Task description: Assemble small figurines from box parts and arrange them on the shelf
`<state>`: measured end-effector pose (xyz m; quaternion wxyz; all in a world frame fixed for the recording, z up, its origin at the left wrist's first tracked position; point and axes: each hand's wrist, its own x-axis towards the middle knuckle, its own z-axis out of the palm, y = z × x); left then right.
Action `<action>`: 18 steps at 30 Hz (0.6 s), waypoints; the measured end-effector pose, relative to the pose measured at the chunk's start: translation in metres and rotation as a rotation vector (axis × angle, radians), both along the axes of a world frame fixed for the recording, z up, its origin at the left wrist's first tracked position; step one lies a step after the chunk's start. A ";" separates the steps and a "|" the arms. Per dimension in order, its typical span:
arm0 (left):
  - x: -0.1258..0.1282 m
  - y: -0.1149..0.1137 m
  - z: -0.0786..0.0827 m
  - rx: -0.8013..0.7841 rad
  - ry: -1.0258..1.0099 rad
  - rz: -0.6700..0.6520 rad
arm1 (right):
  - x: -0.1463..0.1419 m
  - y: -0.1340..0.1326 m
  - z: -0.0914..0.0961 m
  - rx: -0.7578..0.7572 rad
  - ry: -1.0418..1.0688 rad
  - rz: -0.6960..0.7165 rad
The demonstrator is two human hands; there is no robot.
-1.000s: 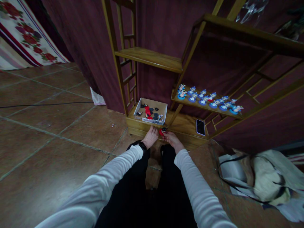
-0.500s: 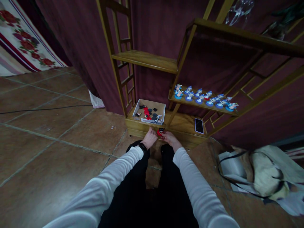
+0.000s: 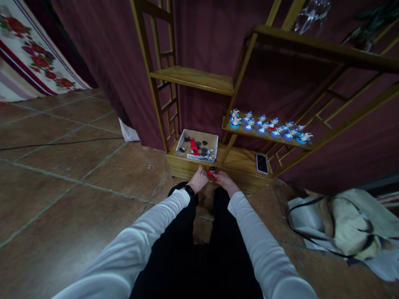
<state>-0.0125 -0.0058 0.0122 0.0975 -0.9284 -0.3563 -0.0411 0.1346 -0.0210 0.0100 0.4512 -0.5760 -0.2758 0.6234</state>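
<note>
A small figurine (image 3: 212, 170) with a black top and a red round base is pinched in the fingers of my right hand (image 3: 225, 181), in front of the low wooden ledge. Just left of it, my left hand (image 3: 199, 179) is closed with its fingertips drawn together; whatever they may hold is too small to make out. Beyond both hands, a shallow cardboard box (image 3: 181, 143) rests on the ledge. Inside it lie red pieces (image 3: 193, 146), dark discs (image 3: 203, 153) and several small black-topped parts.
Several blue and white figurines (image 3: 262, 128) stand in rows on the shelf at right. A phone (image 3: 262, 163) lies on the lower ledge (image 3: 240, 160). Upper shelves (image 3: 195, 79) and posts frame the space. A pale bag (image 3: 349, 226) sits on the floor at right; a cable (image 3: 62, 144) crosses the left.
The view has shifted very slightly. Both hands stay almost in place, with the figurine still in my right hand and my left fingers close beside it.
</note>
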 end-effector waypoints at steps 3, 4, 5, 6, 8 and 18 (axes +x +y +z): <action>0.000 0.001 0.000 0.026 0.032 0.004 | 0.001 0.000 -0.001 -0.002 0.000 0.001; 0.000 0.002 0.000 0.035 0.045 0.007 | 0.001 0.000 -0.001 -0.001 0.004 0.001; 0.000 0.002 0.000 0.038 0.051 0.012 | 0.001 0.000 -0.001 0.002 0.008 0.001; 0.000 0.003 0.001 0.036 0.050 0.021 | 0.002 0.000 -0.001 0.006 0.015 0.001; 0.000 0.006 0.003 0.029 0.032 0.044 | 0.003 -0.001 0.000 0.013 0.026 0.000; 0.000 0.021 0.011 -0.401 -0.469 0.217 | 0.003 0.003 -0.001 0.020 0.054 -0.041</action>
